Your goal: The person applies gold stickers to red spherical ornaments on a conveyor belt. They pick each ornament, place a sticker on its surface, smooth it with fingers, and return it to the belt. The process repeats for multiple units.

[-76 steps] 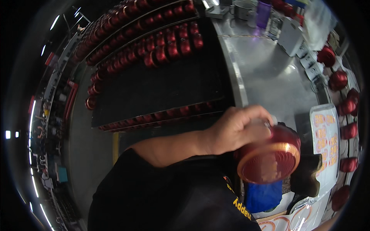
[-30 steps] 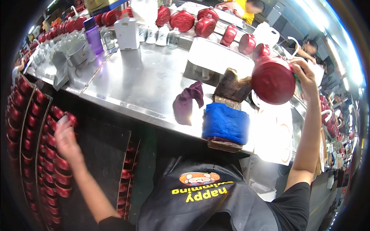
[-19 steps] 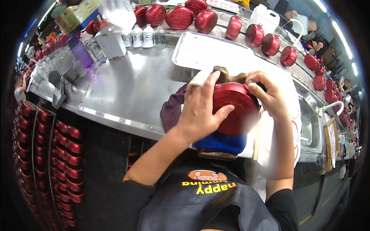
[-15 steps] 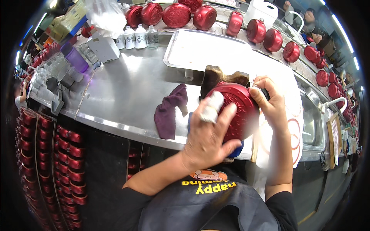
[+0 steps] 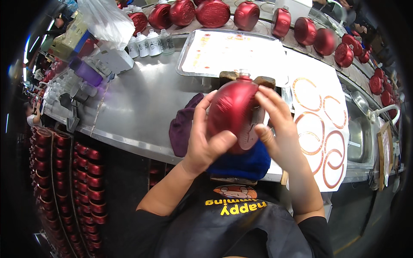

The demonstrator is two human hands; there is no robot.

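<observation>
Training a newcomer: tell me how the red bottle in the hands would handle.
The red bottle looks glossy, so it may slip. It shows no sagging, so is probably stiff. Its rounded sides could let it roll.

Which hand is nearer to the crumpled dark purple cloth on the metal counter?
Left. The left hand is just right of the purple cloth, at the left side of the round, glossy red bottle; the right hand is farther right, at the bottle's right side.

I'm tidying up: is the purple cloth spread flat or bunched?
Bunched: the purple cloth beside the left hand has creases and an uneven outline.
</observation>
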